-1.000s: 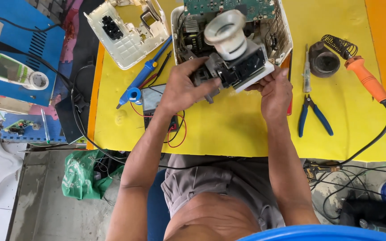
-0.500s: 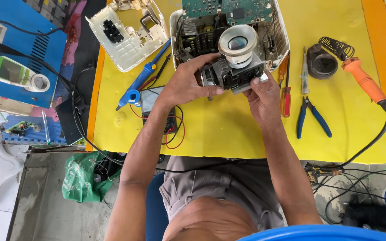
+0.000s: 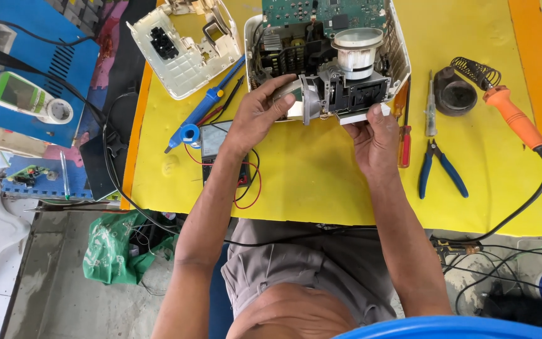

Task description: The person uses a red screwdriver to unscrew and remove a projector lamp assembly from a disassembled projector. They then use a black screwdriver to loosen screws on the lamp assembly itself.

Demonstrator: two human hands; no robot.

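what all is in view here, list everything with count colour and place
lens assembly: 1, black and white, held over the open casing
open casing: 1, white, green board inside, top centre
casing cover: 1, white, top left
desoldering pump: 1, blue, left of the hands
multimeter: 1, black, under the left wrist
pliers: 1, blue handles, right
soldering iron: 1, orange, far right
mat: 1, yellow, on the bench
left hand: gripping the assembly
right hand: supporting it underneath

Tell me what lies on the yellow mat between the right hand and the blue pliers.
In the head view, a red-handled screwdriver lies between the right hand and the blue pliers, close beside the hand; the mat past it is bare.
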